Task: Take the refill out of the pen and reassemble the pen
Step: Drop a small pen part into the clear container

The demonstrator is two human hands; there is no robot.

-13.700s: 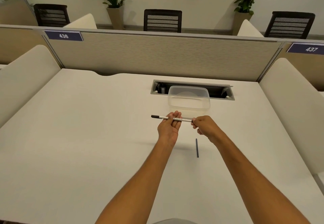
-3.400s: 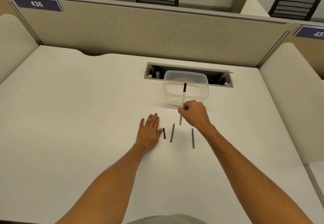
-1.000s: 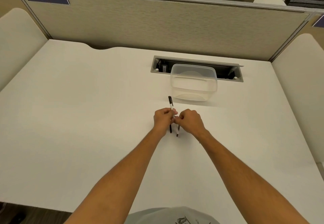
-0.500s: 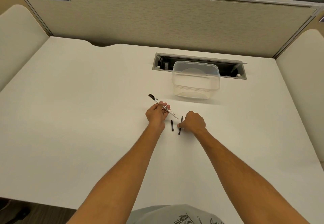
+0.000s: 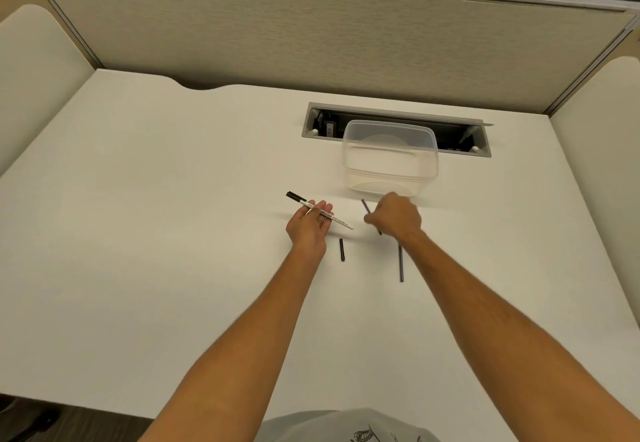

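My left hand (image 5: 309, 230) holds the white pen barrel (image 5: 323, 215) just above the table; its black end points up and to the left, and its other end points toward my right hand. My right hand (image 5: 394, 217) is curled and pinches a thin dark refill (image 5: 365, 206), which is lifted and tilted, its upper end sticking out above my fingers. A short black pen piece (image 5: 342, 249) lies on the white table (image 5: 173, 233) between my hands. A second long dark rod (image 5: 401, 264) lies on the table, partly under my right wrist.
A clear plastic container (image 5: 389, 159) stands just beyond my right hand. Behind it is an open cable slot (image 5: 396, 128) in the table. A beige partition (image 5: 311, 43) closes the far edge, with padded side panels left and right.
My right hand has picked the thin dark refill up from the table and moved it up and to the right. My left hand keeps holding the pen barrel at about the same spot.
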